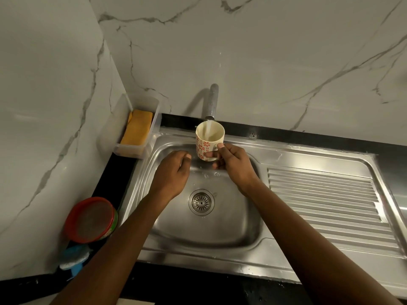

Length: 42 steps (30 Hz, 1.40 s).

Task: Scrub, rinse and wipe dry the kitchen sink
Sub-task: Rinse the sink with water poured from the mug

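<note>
One mug, gripped by right hand, above sink.

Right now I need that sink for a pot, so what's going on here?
A person's right hand holds a flowered mug by its handle under the running tap, filling it over the steel sink. The left hand hovers beside the mug, loosely curled and holding nothing. A yellow sponge sits in the clear corner holder.
</note>
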Tool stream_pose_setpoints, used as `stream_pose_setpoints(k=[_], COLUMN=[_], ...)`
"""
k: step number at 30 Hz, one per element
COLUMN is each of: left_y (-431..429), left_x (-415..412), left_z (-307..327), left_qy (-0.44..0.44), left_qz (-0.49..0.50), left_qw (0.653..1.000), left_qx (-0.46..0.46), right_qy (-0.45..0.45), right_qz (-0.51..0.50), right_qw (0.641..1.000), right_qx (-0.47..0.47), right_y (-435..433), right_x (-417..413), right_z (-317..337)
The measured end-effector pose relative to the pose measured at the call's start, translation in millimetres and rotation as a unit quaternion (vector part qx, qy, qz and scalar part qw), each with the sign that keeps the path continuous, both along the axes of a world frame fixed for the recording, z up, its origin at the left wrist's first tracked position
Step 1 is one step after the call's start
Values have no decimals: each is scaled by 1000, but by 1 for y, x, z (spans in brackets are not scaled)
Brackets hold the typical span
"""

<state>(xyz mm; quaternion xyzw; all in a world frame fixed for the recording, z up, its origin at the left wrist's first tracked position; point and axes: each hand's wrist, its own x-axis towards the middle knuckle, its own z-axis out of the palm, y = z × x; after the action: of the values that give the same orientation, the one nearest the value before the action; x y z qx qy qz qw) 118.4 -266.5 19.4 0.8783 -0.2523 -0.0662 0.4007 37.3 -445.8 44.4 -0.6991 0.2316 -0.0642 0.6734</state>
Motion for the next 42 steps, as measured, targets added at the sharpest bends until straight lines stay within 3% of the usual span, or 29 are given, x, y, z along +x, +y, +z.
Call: stream_pose_setpoints(k=[42], left_y=[-14], left_x=[-7], left_z=[-1], left_qy=[8], left_qz=[2], left_qw=[1000], left_qx=[-3], right_qy=[9], right_qz=[-5], right_qw=[1000], right_qx=[8], right_y=[-4], right_x=[-6], right_z=[-2])
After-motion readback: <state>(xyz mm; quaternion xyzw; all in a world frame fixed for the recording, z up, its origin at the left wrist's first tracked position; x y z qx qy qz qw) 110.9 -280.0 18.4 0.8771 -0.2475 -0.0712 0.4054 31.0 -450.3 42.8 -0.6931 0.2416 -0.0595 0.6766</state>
